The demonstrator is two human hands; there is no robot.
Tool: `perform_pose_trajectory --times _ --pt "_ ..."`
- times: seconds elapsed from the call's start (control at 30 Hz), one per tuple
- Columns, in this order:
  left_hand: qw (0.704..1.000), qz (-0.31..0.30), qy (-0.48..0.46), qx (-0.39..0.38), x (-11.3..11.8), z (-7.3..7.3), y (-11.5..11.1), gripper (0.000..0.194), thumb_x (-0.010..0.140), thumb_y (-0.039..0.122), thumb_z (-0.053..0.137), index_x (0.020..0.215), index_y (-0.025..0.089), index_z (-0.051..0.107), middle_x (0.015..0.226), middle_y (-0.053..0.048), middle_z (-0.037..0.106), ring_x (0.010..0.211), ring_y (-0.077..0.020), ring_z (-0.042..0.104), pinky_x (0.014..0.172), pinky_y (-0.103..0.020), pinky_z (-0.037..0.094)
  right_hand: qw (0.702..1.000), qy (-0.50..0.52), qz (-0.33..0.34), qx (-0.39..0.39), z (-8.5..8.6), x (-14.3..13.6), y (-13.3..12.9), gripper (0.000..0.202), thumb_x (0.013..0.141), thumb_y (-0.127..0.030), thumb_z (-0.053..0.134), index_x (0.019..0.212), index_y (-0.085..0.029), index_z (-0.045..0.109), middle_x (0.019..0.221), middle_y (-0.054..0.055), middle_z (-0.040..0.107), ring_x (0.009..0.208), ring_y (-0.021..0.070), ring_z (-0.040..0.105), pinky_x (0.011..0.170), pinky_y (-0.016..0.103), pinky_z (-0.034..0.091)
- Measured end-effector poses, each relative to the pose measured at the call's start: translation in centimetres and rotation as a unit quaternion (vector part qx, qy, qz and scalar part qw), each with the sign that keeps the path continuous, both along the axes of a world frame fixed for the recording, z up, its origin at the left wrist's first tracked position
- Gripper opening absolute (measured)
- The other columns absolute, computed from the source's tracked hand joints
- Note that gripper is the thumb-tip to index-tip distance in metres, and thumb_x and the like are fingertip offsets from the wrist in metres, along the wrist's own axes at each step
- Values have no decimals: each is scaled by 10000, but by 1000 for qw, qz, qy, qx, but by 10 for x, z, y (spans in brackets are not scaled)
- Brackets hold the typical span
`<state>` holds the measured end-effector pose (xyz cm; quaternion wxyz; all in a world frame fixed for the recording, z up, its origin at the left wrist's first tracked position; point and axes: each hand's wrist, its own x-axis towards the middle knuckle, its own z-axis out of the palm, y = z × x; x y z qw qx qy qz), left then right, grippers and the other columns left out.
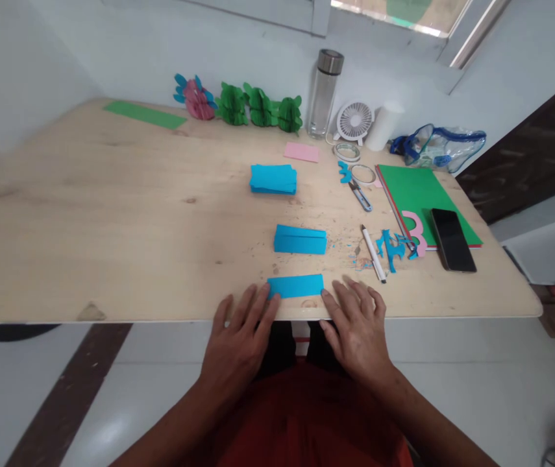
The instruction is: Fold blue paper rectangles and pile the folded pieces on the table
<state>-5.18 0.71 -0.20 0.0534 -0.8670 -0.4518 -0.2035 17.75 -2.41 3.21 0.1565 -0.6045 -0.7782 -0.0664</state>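
A blue paper strip (296, 285) lies flat near the table's front edge, between my hands. My left hand (244, 324) rests with fingers spread, fingertips at the strip's left end. At the right end, my right hand (356, 322) also lies with its fingers apart, the index finger touching the corner. Neither hand grips anything. Just beyond the strip are folded blue papers (300, 240), and farther back sits a stack of blue paper (273, 179). To the right are a white pen (373, 253) and blue paper scraps (391, 251).
Scissors-like snips (359, 195), tape rolls (363, 174), a phone (452, 240) on green sheets (418, 188) stand right. Along the wall are a bottle (323, 97), a small fan (354, 121), green paper shapes (260, 107) and a clear pouch (445, 148).
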Motion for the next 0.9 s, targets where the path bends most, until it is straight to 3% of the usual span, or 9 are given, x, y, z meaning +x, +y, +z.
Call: perform_pose_trajectory --times 0.13,0.27,0.4,0.63,0.8,0.9 --pt "1000 1 -10 -5 -2 0 0 530 905 228 460 1428 218 376 1439 -93 457 1366 -289 362 1129 -528 212 1000 10 -11 10 3 -7 0 390 934 -383 490 1282 -217 548 1380 81 514 1316 303 358 1072 522 233" --pt "1000 2 -18 5 0 -3 1 502 908 243 457 1407 229 409 1425 -88 477 1357 -284 375 1124 -517 220 1000 -11 19 2 4 -14 5 436 936 -393 482 1331 -210 506 1420 100 469 1330 312 336 1063 526 244" --pt "1000 6 -22 10 -1 -2 1 466 914 246 438 1380 233 447 1400 -84 509 1333 -280 404 1111 -508 236 999 -30 19 1 1 -8 6 441 930 -398 487 1316 -186 520 1381 113 507 1303 326 370 1050 529 258" --pt "998 -57 -19 16 -9 20 19 385 919 274 455 1292 192 498 1310 -102 577 1192 -276 496 983 -441 360 999 35 17 37 5 1 11 372 946 -323 468 1290 -195 521 1283 97 575 1222 275 446 1020 471 294" --pt "995 -38 -28 -93 0 41 49 303 869 259 529 1157 167 547 1037 -98 627 928 -249 552 804 -396 444 996 68 45 -27 18 -8 42 330 910 -270 527 1232 -199 541 1170 86 613 1107 241 507 968 425 322" --pt "983 -27 7 -181 7 52 62 220 799 254 596 1009 196 574 969 -74 599 886 -250 534 757 -387 432 994 54 53 -80 25 -9 58 279 850 -252 600 1125 -207 582 1092 76 620 1050 248 519 935 429 329"
